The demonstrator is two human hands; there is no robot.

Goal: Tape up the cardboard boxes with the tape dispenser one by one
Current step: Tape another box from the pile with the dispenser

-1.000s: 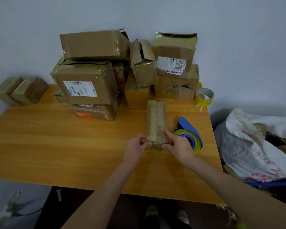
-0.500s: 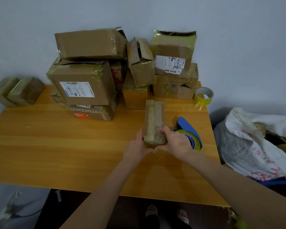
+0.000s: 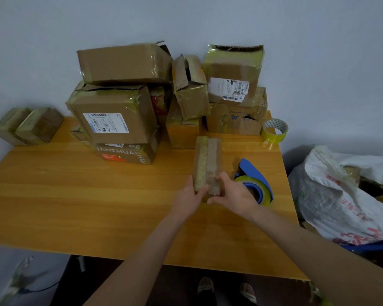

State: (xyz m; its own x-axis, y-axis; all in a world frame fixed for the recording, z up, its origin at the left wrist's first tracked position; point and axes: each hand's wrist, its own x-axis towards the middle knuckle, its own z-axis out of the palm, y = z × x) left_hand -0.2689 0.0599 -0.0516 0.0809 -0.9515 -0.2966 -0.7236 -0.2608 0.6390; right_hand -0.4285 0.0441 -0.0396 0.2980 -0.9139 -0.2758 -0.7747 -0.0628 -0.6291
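So the narrow brown cardboard box (image 3: 207, 164) lies lengthways towards the right side of the orange wooden table (image 3: 75, 206), with a yellowish tape strip running down its top. Both hands are on its near end. The left hand (image 3: 191, 196) wraps the left corner with the thumb on top, and the right hand (image 3: 232, 195) curls over the right corner and end face. The blue tape dispenser (image 3: 255, 182) is parked just right of the box, partly behind that right hand.

Looks to me like they're smoothing the tape tail over the end. My tip: rub firmly from the top edge downward so no bubble stays, steady the box with the left hand, then check the far end before grabbing another from the pile of battered cardboard boxes (image 3: 119, 107) at the back.
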